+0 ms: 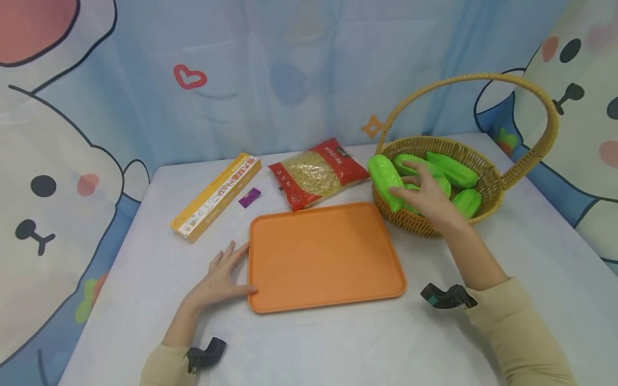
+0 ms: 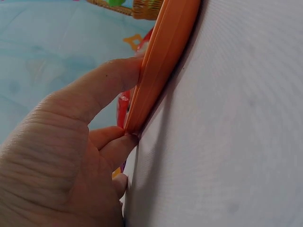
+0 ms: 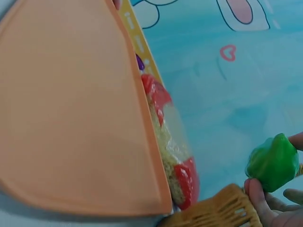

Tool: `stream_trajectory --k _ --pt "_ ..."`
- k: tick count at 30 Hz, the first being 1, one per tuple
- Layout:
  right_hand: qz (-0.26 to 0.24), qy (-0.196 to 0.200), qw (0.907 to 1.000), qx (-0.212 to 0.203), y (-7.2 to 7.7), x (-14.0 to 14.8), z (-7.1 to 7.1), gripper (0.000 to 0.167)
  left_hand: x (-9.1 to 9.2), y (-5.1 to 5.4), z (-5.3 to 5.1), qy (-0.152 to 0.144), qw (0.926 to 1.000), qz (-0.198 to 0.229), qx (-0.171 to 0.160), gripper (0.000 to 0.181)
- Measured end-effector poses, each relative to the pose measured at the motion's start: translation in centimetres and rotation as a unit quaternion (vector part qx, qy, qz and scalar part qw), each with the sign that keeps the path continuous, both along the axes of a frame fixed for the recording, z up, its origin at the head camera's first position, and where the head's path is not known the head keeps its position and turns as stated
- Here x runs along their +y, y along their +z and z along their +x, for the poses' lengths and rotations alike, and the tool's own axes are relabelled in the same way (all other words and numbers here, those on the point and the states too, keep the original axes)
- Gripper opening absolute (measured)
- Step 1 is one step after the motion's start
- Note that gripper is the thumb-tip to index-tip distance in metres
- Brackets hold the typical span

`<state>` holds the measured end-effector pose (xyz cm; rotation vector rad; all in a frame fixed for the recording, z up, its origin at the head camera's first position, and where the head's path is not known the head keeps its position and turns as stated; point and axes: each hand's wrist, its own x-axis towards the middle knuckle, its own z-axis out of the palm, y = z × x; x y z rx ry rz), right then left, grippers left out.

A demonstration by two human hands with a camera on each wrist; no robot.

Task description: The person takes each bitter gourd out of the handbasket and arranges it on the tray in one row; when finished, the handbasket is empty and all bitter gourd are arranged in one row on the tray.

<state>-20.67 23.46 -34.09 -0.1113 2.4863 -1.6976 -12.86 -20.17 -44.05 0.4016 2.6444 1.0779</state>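
My right hand point(image 1: 429, 198) pinches a long, glossy green vegetable-shaped piece point(image 1: 384, 179) between thumb and fingers, over the left rim of a wicker basket point(image 1: 420, 228). In the right wrist view this lumpy green piece point(image 3: 273, 163) shows end-on, with a fingertip on either side. Several similar green pieces point(image 1: 453, 170) lie inside the basket, partly hidden by the hand. My left hand point(image 1: 219, 284) rests with spread fingers against the left edge of an orange tray point(image 1: 328, 257). The left wrist view has its thumb and fingertips touching the tray's rim point(image 2: 161, 61).
Behind the tray lie a red-and-clear bag of pasta point(image 1: 316, 174), a small purple packet point(image 1: 249, 198) and a long yellow pasta box point(image 1: 217, 198). The basket's tall handle point(image 1: 483, 78) arches above it. A patterned curtain point(image 1: 289, 80) hangs along the table's back.
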Motion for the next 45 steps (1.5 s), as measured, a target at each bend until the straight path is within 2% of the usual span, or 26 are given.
stream_trajectory --k 9,19,34,40,45 --pt "-0.012 0.034 0.9993 -0.001 -0.2 -2.5 0.7 0.08 0.0 0.1 0.1 0.007 0.9999 -0.001 -0.012 0.097" --pt "-0.062 0.098 0.9932 -0.008 -1.9 -5.8 1.0 0.072 -0.1 0.1 0.1 0.012 0.9997 -0.004 -0.022 0.096" --pt "-0.052 0.174 0.9827 -0.035 -4.2 -10.2 1.8 0.072 0.0 0.3 0.1 0.01 0.9998 -0.004 -0.018 0.097" --pt "-0.05 0.177 0.9811 -0.06 -4.9 -12.3 2.4 0.073 -0.1 0.2 0.1 0.006 0.9999 -0.001 -0.009 0.098" --pt "-0.013 0.181 0.9818 -0.056 -5.7 -14.6 2.5 0.075 0.0 0.2 0.1 0.008 1.0 -0.002 -0.006 0.098"
